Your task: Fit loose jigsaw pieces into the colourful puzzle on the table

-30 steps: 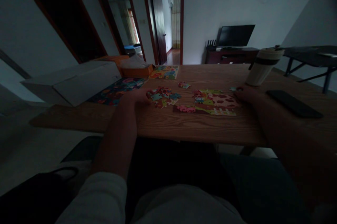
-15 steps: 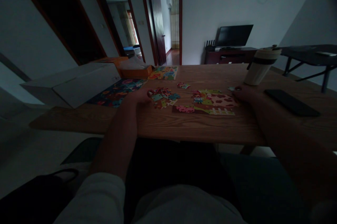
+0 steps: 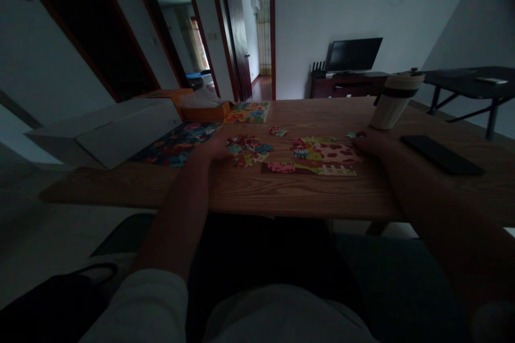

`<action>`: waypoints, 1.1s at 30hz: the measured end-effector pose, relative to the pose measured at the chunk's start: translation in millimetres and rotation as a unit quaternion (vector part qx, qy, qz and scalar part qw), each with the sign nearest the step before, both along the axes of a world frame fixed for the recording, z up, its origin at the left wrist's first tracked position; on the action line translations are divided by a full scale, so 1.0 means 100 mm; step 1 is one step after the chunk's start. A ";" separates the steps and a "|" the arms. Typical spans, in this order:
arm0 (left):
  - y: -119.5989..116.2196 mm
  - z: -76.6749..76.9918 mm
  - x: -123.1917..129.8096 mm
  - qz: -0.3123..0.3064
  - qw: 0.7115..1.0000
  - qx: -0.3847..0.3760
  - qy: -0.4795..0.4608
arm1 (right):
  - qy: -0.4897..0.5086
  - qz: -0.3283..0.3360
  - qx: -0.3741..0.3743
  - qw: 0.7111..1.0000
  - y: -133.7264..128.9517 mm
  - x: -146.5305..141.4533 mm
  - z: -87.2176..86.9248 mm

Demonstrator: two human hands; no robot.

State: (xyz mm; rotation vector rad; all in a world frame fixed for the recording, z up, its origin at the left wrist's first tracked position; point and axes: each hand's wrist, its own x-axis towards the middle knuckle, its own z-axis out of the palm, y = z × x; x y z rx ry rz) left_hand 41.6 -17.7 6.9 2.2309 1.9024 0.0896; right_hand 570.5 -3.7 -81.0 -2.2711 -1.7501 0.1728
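2 hands lie well apart on the wooden tabletop (image 3: 306, 192), the left hand (image 3: 211, 148) just beside loose jigsaw pieces (image 3: 245, 151), the right hand (image 3: 372, 143) at a joined puzzle section (image 3: 309, 155); any grip cannot be told.

1. The head-worn view is turned slightly to the right, so the loose puzzle pieces (image 3: 245, 150), the monitor (image 3: 353, 55), the cup (image 3: 396, 100) and the phone (image 3: 441, 154) are seen further left in the frame.
2. The view is also rolled a little, so the front edge of the wooden table (image 3: 306, 192) is seen sloping less.
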 end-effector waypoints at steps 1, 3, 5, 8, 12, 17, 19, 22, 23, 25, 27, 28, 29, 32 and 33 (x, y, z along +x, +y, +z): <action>-0.02 0.02 0.01 0.007 1.000 -0.004 0.008 | -0.002 0.000 0.001 1.000 0.00 0.00 0.00; -0.06 0.03 0.04 0.004 1.000 0.007 0.011 | -0.006 -0.002 0.004 1.000 0.01 0.01 -0.01; -0.08 0.03 0.06 -0.008 0.999 0.032 -0.002 | -0.009 -0.003 0.008 1.000 0.01 0.01 -0.01; -0.09 0.03 0.08 -0.002 0.999 0.038 -0.024 | -0.009 -0.007 0.013 1.000 0.01 0.01 -0.01; -0.08 0.02 0.10 0.012 0.997 0.048 -0.056 | -0.010 -0.012 0.007 1.000 0.02 0.00 0.00; -0.02 -0.04 0.15 -0.034 0.985 0.123 -0.117 | -0.015 -0.009 0.012 1.000 0.03 0.00 -0.02; 0.01 -0.07 0.15 -0.052 0.981 0.138 -0.129 | -0.019 -0.004 0.013 1.000 0.02 0.00 -0.02; 0.04 -0.11 0.15 -0.055 0.980 0.134 -0.135 | -0.015 -0.006 0.008 1.000 0.00 -0.02 0.00; 0.05 -0.11 0.14 -0.051 0.980 0.133 -0.141 | -0.014 -0.011 0.005 1.000 0.00 -0.03 0.01; 0.05 -0.11 0.14 -0.033 0.979 0.130 -0.155 | -0.012 -0.019 -0.001 1.000 -0.02 -0.05 0.03; 0.05 -0.11 0.14 -0.015 0.978 0.125 -0.167 | -0.008 -0.019 0.000 1.000 -0.03 -0.06 0.04; 0.05 -0.11 0.15 -0.010 0.978 0.123 -0.171 | -0.005 -0.016 0.004 1.000 -0.03 -0.07 0.04; 0.05 -0.11 0.15 -0.009 0.977 0.123 -0.173 | -0.002 -0.015 0.006 1.000 -0.04 -0.07 0.04; 0.06 -0.12 0.15 -0.025 0.976 0.131 -0.173 | -0.005 -0.012 0.007 1.000 -0.03 -0.06 0.03; 0.06 -0.12 0.15 -0.033 0.976 0.134 -0.170 | -0.006 -0.010 0.005 1.000 -0.03 -0.06 0.02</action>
